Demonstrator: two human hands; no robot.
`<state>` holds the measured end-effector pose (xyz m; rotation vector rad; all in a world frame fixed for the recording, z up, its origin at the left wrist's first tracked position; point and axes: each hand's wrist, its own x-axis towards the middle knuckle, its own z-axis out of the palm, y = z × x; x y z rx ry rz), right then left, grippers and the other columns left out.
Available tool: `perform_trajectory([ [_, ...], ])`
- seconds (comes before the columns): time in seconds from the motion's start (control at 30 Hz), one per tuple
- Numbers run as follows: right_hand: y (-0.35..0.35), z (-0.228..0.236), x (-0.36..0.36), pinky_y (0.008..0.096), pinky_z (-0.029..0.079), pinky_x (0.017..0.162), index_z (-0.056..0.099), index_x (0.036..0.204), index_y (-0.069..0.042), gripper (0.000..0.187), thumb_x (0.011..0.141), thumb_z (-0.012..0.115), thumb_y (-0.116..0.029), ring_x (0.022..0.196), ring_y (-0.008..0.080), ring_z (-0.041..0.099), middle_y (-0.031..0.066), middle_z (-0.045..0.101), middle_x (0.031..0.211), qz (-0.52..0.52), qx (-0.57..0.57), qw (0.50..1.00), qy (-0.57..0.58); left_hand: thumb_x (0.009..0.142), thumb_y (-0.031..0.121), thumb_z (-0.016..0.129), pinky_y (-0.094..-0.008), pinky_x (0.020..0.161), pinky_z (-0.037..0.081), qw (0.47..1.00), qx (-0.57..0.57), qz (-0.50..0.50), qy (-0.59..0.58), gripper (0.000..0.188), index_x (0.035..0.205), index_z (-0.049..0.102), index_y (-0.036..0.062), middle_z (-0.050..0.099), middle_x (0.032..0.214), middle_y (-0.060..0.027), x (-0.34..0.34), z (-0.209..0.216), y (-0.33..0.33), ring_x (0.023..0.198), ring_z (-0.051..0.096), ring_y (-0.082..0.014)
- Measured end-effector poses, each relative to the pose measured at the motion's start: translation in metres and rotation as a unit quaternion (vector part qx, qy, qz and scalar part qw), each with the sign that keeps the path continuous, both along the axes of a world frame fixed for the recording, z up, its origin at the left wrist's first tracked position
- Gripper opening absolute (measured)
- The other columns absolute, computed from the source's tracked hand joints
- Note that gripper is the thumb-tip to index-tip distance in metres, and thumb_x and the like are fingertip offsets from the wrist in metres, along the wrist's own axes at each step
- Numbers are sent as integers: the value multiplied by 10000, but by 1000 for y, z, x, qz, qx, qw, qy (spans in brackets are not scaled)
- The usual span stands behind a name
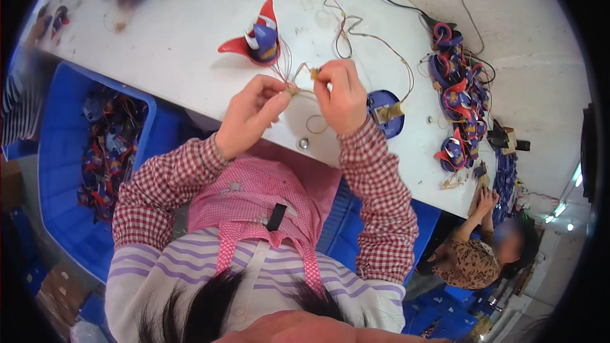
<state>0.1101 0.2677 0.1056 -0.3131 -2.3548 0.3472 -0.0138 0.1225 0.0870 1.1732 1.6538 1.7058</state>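
Hair (219, 298); hands (252, 114) apart w/ wires (306, 93) nr tbl edge (323, 157).

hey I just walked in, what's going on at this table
A person is handling wires at a white table. The left hand pinches them, while the right hand holds a small yellowish piece. The wires lead to a red and blue part. A blue disc lies by the right hand.

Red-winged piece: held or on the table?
On the table: no hand touches the red-winged piece; only its thin wires reach the left hand.
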Motion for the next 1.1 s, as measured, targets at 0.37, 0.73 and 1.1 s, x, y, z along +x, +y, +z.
perform_trajectory([
  [0.37,-85,-18,50,254,465,605,573,971,-26,275,727,623,89,733,188,554,105,577,927,19,-326,940,99,937,155,523,-148,460,379,916,-110,-188,-337,119,949,539,37,559,708,-28,20,-8,-24,546,498,-49],
  [0.73,-101,-13,55,268,472,613,616,976,15,253,735,623,93,704,196,561,101,593,896,37,-303,952,9,918,75,550,-146,501,451,939,-119,-101,-307,74,961,542,15,582,742,-47,31,-1,-48,565,545,-65],
  [1.1,-117,-34,49,245,465,589,616,953,21,281,695,650,128,687,191,558,106,596,901,52,-129,989,49,865,37,582,-144,448,410,955,-111,-65,-268,29,879,570,15,587,702,-21,37,-6,-62,519,505,-42],
])
